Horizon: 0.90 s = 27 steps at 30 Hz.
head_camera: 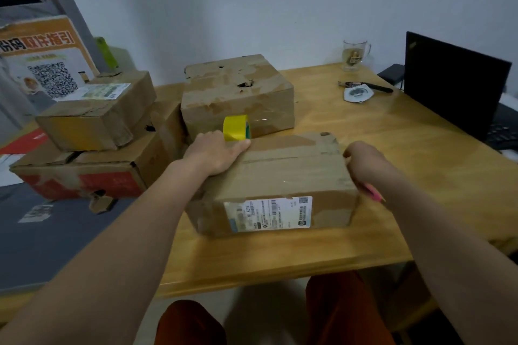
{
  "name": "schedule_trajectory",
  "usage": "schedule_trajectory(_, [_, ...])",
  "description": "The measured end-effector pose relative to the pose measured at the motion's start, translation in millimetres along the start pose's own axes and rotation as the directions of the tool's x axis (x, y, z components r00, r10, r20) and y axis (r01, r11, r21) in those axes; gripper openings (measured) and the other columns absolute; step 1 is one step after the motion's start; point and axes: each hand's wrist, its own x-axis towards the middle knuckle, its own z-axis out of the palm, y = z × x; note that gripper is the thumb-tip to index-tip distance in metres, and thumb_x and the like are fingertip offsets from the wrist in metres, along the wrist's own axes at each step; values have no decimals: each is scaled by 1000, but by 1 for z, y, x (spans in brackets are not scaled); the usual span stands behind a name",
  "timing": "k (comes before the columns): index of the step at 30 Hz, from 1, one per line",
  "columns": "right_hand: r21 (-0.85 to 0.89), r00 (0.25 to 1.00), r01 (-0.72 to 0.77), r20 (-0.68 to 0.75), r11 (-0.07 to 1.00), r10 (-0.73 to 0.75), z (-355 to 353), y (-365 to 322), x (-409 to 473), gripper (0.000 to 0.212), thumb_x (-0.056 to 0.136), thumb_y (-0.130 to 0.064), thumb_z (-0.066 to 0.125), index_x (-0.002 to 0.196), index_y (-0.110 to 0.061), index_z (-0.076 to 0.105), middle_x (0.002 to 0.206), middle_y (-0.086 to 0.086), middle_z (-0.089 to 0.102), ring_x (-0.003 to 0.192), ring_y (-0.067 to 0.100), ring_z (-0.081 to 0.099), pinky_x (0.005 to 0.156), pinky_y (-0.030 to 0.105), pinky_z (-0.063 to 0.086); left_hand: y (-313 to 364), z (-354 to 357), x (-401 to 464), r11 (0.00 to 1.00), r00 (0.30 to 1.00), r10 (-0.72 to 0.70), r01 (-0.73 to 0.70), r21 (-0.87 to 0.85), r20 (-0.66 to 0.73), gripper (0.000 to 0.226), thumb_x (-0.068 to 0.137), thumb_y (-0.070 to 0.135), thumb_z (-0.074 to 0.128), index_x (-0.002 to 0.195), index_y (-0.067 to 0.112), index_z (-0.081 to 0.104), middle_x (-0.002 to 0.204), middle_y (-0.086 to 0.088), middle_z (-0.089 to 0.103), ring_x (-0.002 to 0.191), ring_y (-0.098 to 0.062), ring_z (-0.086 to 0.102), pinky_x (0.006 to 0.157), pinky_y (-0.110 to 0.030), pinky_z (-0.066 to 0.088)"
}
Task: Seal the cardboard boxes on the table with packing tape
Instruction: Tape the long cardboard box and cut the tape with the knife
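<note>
left hand point(217, 152) flat on near box point(276, 185); right hand point(364, 166) gripping pink cutter point(374, 194) at right edge. risks: blade nicking box; tape roll point(236, 127) toppling off far edge.

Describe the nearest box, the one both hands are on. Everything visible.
The nearest box is brown, worn cardboard, flaps closed, with old tape strips along its top. A white shipping label with barcodes sits on its near side. It rests flat on the wooden table, slightly turned. The left hand lies flat on its top left corner; the right hand curls over its right edge, also holding something pink. A yellow tape roll stands just behind it.
</note>
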Motion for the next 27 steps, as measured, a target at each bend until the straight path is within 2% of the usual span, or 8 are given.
schedule_trajectory(4, [-49, 983, 27, -179, 998, -35, -29, -19, 7, 16, 95, -10, 52, 101, -5, 65, 98, 16, 62, 83, 30, 57, 69, 40, 50, -12, 3, -8, 997, 993, -76, 76, -9, -88, 79, 78, 87, 39, 106, 15, 54, 99, -3, 62, 88, -25, 58, 64, -37, 39])
schedule_trajectory(6, [-34, 946, 128, -294, 991, -133, -46, -35, 8, 16, 93, -5, 49, 93, -3, 64, 94, 16, 59, 78, 31, 54, 62, 36, 43, -18, 1, -8, 988, 992, -127, 124, -86, -26, 80, 76, 87, 43, 113, 17, 53, 105, -2, 60, 87, -23, 56, 64, -35, 40])
schedule_trajectory(8, [61, 873, 317, -410, 947, -266, -58, -55, 2, 18, 93, -5, 48, 94, -4, 67, 98, 13, 63, 86, 32, 58, 70, 40, 49, -22, -1, -7, 958, 980, -173, 192, -212, 102, 82, 77, 84, 47, 123, 17, 54, 117, -5, 58, 92, -23, 53, 71, -34, 41])
schedule_trajectory(12, [640, 819, 564, -355, 521, -451, -67, -98, -23, 22, 94, 1, 51, 90, -14, 66, 83, -5, 71, 81, 16, 67, 70, 35, 58, -31, -1, -6, 843, 917, -164, 321, -431, 363, 79, 73, 81, 57, 122, 20, 65, 123, -5, 65, 105, -25, 64, 100, -42, 48])
schedule_trajectory(16, [972, 784, 177, -46, 152, -620, -54, -134, -25, 12, 102, -8, 42, 101, -10, 54, 101, 19, 68, 83, 33, 70, 70, 37, 60, -38, -5, -3, 743, 873, -122, 395, -540, 472, 78, 64, 83, 63, 116, 25, 69, 111, -3, 73, 103, -23, 69, 100, -44, 51])
schedule_trajectory(20, [989, 908, -103, 51, -104, -417, -31, -149, -9, 12, 99, -15, 51, 89, -8, 52, 87, 13, 67, 76, 28, 65, 67, 33, 56, -41, -1, 0, 610, 849, -40, 439, -660, 528, 84, 49, 69, 77, 114, 17, 72, 109, -7, 75, 105, -24, 70, 102, -44, 51])
schedule_trajectory(24, [989, 975, -139, 126, -58, -185, -12, -137, 4, 17, 90, -21, 66, 80, -13, 54, 56, -2, 56, 54, 13, 47, 52, 23, 39, -42, 3, 5, 479, 863, 76, 408, -778, 499, 68, 50, 47, 84, 108, 14, 72, 100, -9, 76, 86, -19, 73, 81, -35, 57])
schedule_trajectory(27, [965, 962, -204, 166, -167, -215, -8, -130, 9, 14, 91, -19, 65, 81, -14, 55, 56, -1, 54, 49, 11, 42, 49, 22, 34, -39, 4, 9, 353, 907, 103, 350, -868, 408, 51, 62, 35, 79, 108, 14, 72, 95, -9, 76, 80, -19, 73, 77, -33, 58])
